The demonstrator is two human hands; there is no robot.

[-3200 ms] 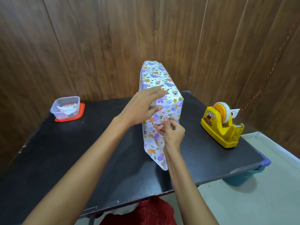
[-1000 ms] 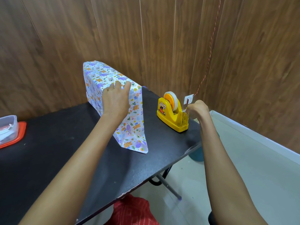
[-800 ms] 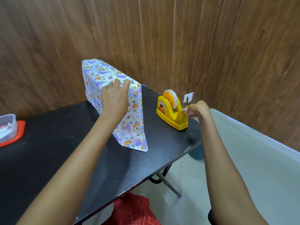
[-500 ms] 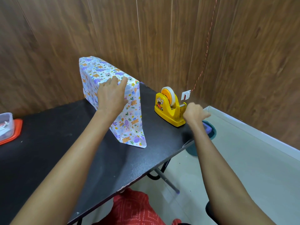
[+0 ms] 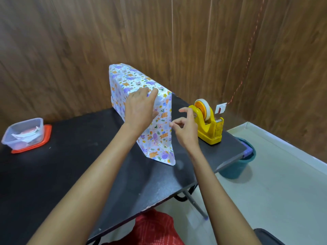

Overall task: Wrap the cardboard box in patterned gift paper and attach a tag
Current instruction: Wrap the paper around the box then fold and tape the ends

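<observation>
Left hand (image 5: 139, 110) pressing flat on wrapped box (image 5: 127, 80); right hand (image 5: 186, 129) half-curled, grip unclear.

Paper (image 5: 138, 82): printed, smooth, slight sheen, creased at the folds.
Table (image 5: 70, 165): black top, matt, faintly speckled. Leg (image 5: 194, 203): grey metal.
Dispenser (image 5: 210, 133): yellow plastic, glossy.
Tub (image 5: 24, 131): clear plastic. Lid (image 5: 48, 133): orange plastic.
Wall (image 5: 70, 41): wood-grain panels, satin; possibly laminate.
Floor (image 5: 274, 191): pale, smooth.
Bucket (image 5: 235, 168): teal plastic.
Cloth (image 5: 155, 228): red, woven look.
</observation>
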